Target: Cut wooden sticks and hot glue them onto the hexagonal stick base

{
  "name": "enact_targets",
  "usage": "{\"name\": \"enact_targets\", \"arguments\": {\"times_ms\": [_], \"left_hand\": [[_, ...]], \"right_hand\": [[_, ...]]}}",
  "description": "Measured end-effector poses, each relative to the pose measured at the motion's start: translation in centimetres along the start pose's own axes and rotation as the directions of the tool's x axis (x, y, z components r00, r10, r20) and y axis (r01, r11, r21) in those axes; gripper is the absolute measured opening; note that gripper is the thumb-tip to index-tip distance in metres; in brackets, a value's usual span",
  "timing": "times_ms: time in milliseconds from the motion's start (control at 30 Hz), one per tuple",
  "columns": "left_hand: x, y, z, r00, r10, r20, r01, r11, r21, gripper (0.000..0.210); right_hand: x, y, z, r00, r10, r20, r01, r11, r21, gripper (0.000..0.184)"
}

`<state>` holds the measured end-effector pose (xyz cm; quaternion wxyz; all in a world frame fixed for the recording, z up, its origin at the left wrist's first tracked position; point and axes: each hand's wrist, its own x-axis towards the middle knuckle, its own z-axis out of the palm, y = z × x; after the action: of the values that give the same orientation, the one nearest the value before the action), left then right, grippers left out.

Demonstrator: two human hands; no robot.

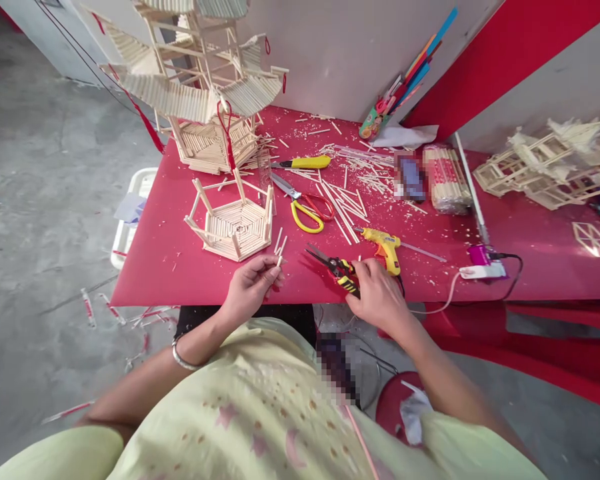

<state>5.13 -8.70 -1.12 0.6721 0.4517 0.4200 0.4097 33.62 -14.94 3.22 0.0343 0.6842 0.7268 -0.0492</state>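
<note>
Pinched in my left hand [254,285] are a few short wooden sticks [281,251], pointing up from the fingertips. My right hand [377,292] is closed round the black and yellow handles of a pair of snips [336,268], whose pointed blades face left over the table. Just beyond my left hand stands a small stick frame [237,227] with an octagonal-looking base and short uprights. Past the snips lie scissors [303,203] with red and yellow handles. A yellow hot glue gun [384,247] rests right behind my right hand.
A tall stick pagoda [200,93] with red tassels stands at the back left. Loose sticks [343,203] and crumbs litter the red table [155,267]. A yellow utility knife [307,162], a wrapped stick bundle [447,177] and a power strip [483,270] lie around.
</note>
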Motion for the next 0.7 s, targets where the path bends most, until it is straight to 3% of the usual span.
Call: {"name": "enact_targets", "arguments": {"times_ms": [133, 300, 700], "left_hand": [[0.2, 0.0, 0.7, 0.996, 0.082, 0.047, -0.085, 0.994, 0.063, 0.039], [0.4, 0.3, 1.7, 0.981, 0.179, 0.071, -0.186, 0.975, 0.120, 0.032], [0.9, 0.9, 2.4, 0.966, 0.221, 0.130, -0.247, 0.941, 0.230, 0.023]], "right_hand": [[-0.9, -1.9, -1.0, 0.997, -0.078, -0.004, 0.077, 0.976, 0.204, 0.055], [-0.5, -3.2, -1.6, 0.988, -0.154, 0.006, 0.149, 0.962, 0.228, 0.062], [0.0, -3.2, -1.2, 0.993, -0.120, -0.004, 0.117, 0.960, 0.253, 0.063]]}}
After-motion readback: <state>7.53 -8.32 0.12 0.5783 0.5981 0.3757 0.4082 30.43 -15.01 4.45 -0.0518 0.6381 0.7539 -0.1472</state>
